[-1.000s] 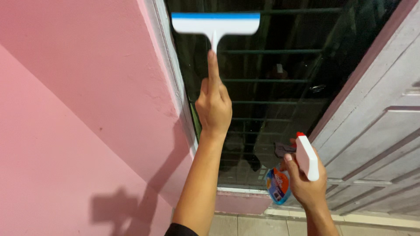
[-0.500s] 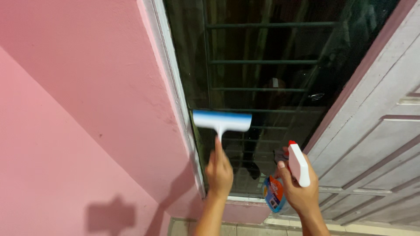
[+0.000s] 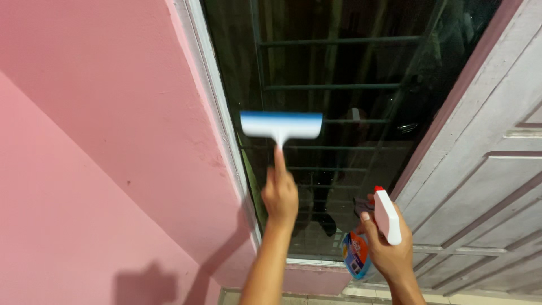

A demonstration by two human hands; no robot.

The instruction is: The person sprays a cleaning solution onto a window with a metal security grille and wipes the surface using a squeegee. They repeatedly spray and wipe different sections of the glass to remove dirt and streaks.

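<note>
My left hand [image 3: 280, 195] grips the handle of a white squeegee [image 3: 281, 125] with a blue blade edge, index finger stretched along the handle. The blade lies flat against the dark window glass [image 3: 350, 107], near its left side and about mid-height; it is motion-blurred. Lower right, my right hand [image 3: 389, 248] holds a blue spray bottle [image 3: 357, 254] with a white trigger head [image 3: 387, 223] and red nozzle tip, close to the pane's lower right corner.
Green horizontal bars [image 3: 339, 87] run behind the glass. A white window frame [image 3: 217, 118] meets a pink wall [image 3: 101, 147] on the left. A pale panelled door [image 3: 491, 169] stands on the right. Tiled floor [image 3: 316, 296] shows below the sill.
The squeegee swept down the glass from the top to low on the pane, and has now risen again to mid-height. The right hand with the bottle barely moved.
</note>
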